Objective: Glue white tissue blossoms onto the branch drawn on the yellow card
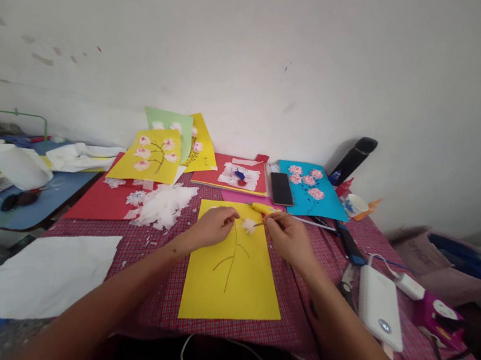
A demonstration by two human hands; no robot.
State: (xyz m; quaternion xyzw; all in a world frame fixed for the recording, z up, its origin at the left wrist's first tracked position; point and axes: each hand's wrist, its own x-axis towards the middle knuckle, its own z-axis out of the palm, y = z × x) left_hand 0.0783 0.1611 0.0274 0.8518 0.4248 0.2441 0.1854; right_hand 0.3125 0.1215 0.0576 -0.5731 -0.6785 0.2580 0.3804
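A sheet of yellow paper [227, 293] with a drawn brown branch lies in front of me. My right hand [289, 239] pinches a thin pointed tool [259, 224], its kind too small to make out. The tool's tip meets a small tuft of white tissue [249, 226] at the upper part of the sheet. Over the sheet's upper left, my left hand [216, 226] is closed, thumb and fingertips together; whatever is between them is hidden. Just behind the hands lies a yellow tube-like thing [260, 208], partly covered.
Left of the sheet is a heap of torn white tissue [166, 205]. Flower pictures, including a blue one [313, 194], stand toward the wall. A phone [282, 188], a black bottle [353, 160], a paper cup [355, 205] and a power bank [381, 306] with cables sit around.
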